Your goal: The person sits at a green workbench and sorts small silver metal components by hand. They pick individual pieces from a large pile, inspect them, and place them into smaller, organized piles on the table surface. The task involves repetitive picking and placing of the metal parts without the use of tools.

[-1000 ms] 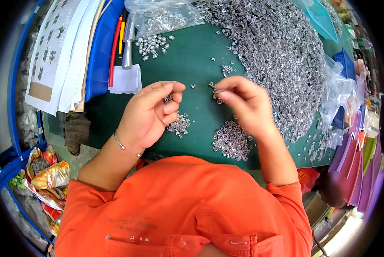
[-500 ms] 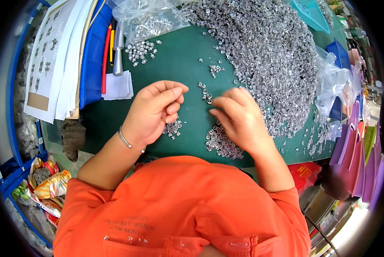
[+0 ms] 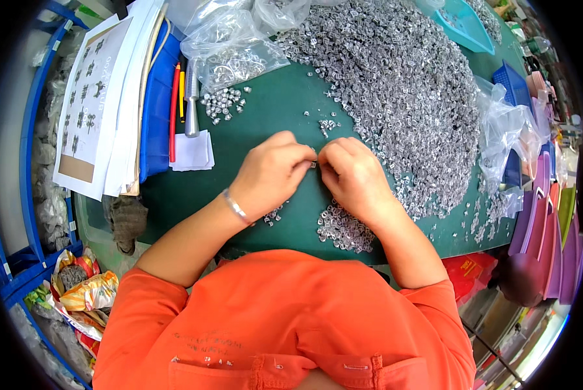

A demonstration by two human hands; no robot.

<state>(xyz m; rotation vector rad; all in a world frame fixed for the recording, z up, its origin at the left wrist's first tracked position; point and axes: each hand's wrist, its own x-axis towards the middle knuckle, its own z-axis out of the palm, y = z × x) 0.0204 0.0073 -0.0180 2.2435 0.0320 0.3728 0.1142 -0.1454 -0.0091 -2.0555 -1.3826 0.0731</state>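
Note:
Over the green table, my left hand (image 3: 275, 170) and my right hand (image 3: 355, 175) meet with fingertips nearly touching. My left hand is closed in a pinch, with a small silver metal piece (image 3: 313, 164) at its fingertips. Curled fingers close my right hand too; what it holds, if anything, is hidden. Below the right wrist lies a small pile of ring-like metal pieces (image 3: 344, 227). A smaller pile (image 3: 274, 216) shows partly beside my left wrist. Just beyond the hands is a little cluster of pieces (image 3: 329, 125).
A large heap of small silver parts (image 3: 408, 97) covers the right of the green table (image 3: 272, 110). Rounded metal pieces (image 3: 221, 104) lie by a clear bag (image 3: 239, 62). At left are a blue tray (image 3: 158, 110), papers and a red pencil (image 3: 174, 117); a teal scoop-like tray (image 3: 467, 26) is far right.
My left hand has moved right and turned knuckles up, its fingertips now meeting the right hand's. My right hand has shifted slightly left. The short row of pieces between them is out of sight.

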